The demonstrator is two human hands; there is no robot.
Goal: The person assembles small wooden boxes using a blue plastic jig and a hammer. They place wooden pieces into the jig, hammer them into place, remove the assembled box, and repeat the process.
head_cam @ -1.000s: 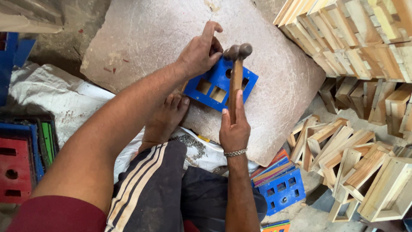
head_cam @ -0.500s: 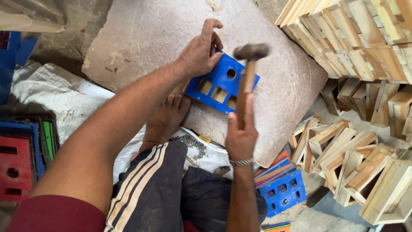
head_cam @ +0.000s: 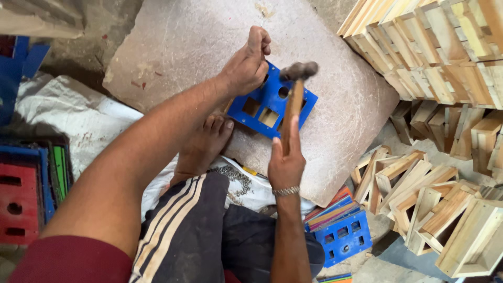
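Gripping a hammer (head_cam: 293, 102) in right hand (head_cam: 285, 162), left hand (head_cam: 246, 65) pinched shut on blue plate (head_cam: 272, 102), stone slab (head_cam: 183, 47)

**Stone slab, stacked wood, sacking on the floor**

You sit on a rough grey floor (head_cam: 105, 21) in even daylight. In front of you lies a large pale stone slab (head_cam: 183, 47), its surface scuffed. To your right, bare wooden frames (head_cam: 435, 47) are stacked high, with more loose frames (head_cam: 419, 194) tumbled below. White sacking (head_cam: 73, 120) covers the ground at your left, beside red and blue panels (head_cam: 21, 194).
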